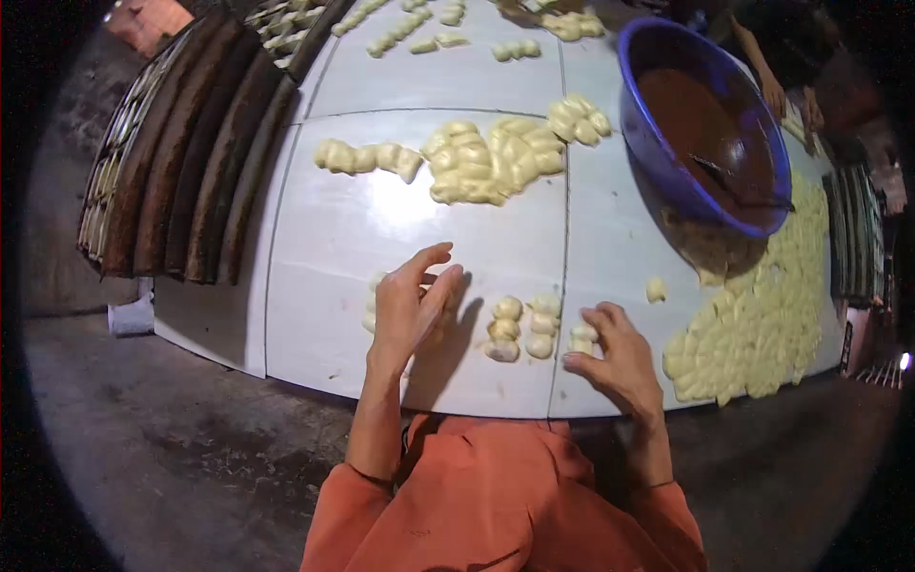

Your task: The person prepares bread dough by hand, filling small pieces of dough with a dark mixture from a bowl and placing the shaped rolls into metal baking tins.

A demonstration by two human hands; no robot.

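My left hand (408, 310) is raised over the white tabletop, thumb and fingers apart, holding nothing. A pale yellow dough piece (370, 305) shows beside it, partly hidden by the hand. My right hand (620, 360) curls its thumb and fingers around a short pale dough piece (583, 336), partly covering it. Between the hands lie two short columns of joined dough lumps: a left column (504, 330) with a browner, darker lower end, and a right column (543, 326). A single small dough lump (656, 290) sits beyond my right hand.
Clustered dough (491, 162) lies farther back on the tiled table (324, 229). A blue basin (640, 129) of brown liquid stands right, beside a broad dough sheet (753, 334). Dark curved trays (181, 153) are stacked left. Another person's hand (774, 100) is at the far right.
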